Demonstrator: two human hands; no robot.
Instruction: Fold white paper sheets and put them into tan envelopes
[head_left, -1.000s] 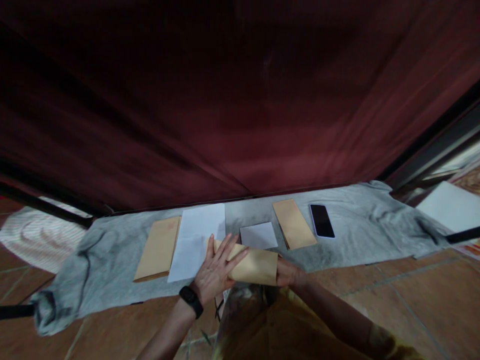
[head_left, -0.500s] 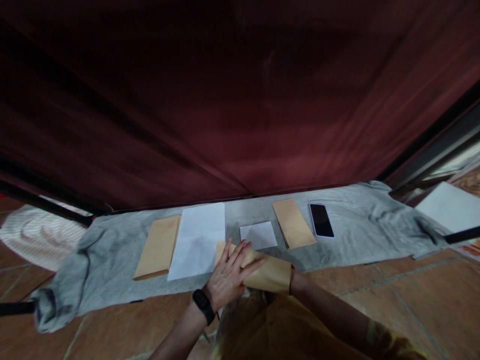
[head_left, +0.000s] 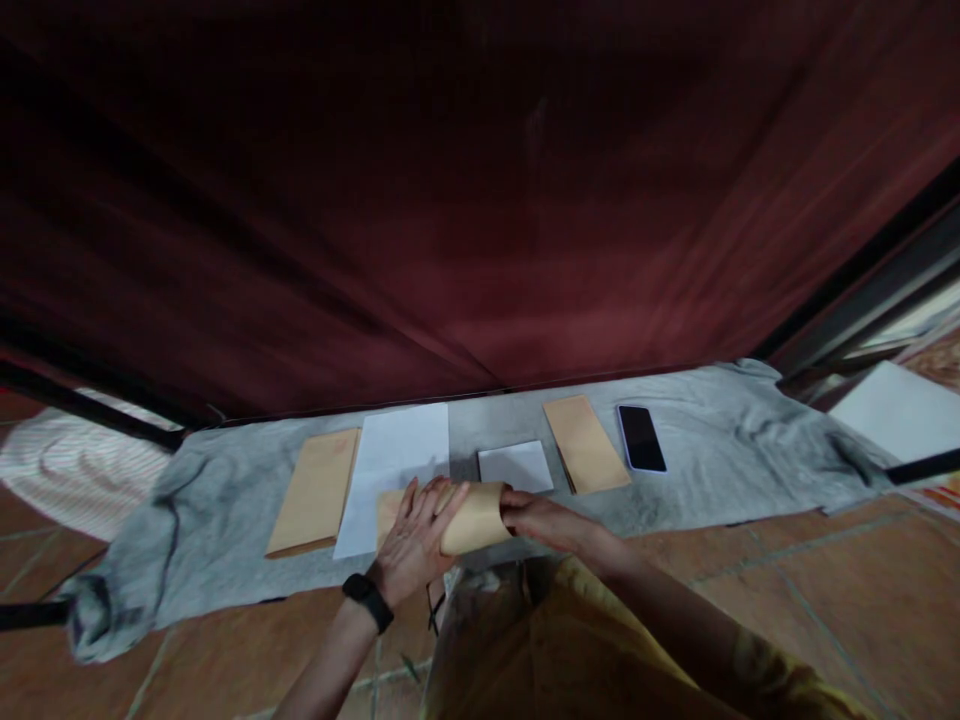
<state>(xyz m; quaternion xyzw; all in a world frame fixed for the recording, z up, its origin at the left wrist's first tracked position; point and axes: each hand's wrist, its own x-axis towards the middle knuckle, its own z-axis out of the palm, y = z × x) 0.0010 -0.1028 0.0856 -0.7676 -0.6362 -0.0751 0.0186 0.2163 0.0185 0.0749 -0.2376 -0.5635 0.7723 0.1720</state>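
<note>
A brown paper envelope (head_left: 480, 517) bulges open in front of my body, its mouth facing right. My left hand (head_left: 416, 535), with a black band on the wrist, grips the envelope's left part, fingers laid over the paper. My right hand (head_left: 541, 518) reaches into the mouth from the right; its fingertips are hidden inside, so what they hold does not show. Just beyond the envelope lies a small stack of white paper (head_left: 517, 466). Under its left end is a large white sheet (head_left: 397, 450) with faint fold lines.
A stack of brown envelopes (head_left: 315, 490) lies left of the sheet, another brown stack (head_left: 587, 445) right of the small papers. Farther right rests a phone (head_left: 642, 438). Grey cloth (head_left: 720, 450) covers the bench. A dark red curtain (head_left: 480, 250) hangs behind.
The envelope and my left hand have shifted left. My right hand has slid partly out of the envelope, where before it was inside up to the wrist.
</note>
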